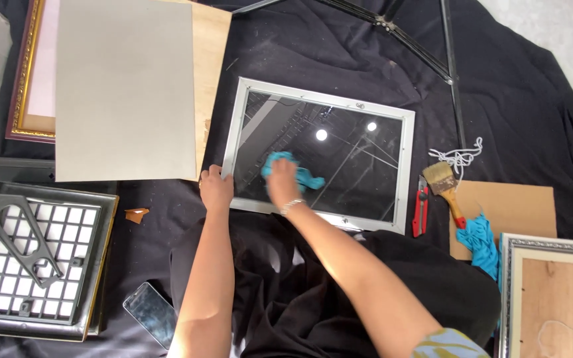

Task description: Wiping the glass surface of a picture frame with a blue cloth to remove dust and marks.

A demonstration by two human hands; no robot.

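Silver-framed glass pane (339, 132) flat on the black cloth (518, 106) near its middle, right hand (284, 180) pressing a blue rag (293, 169) on the glass, left hand (215, 189) gripping the frame's lower left corner, grey board (124, 89) just left.

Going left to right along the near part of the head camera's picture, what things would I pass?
Grid frame → phone → left hand → right hand on blue cloth → red cutter → brush → silver frame corner.

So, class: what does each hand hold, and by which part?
The right hand presses a bunched blue cloth onto the glass; the left hand grips the silver picture frame at its lower-left corner.
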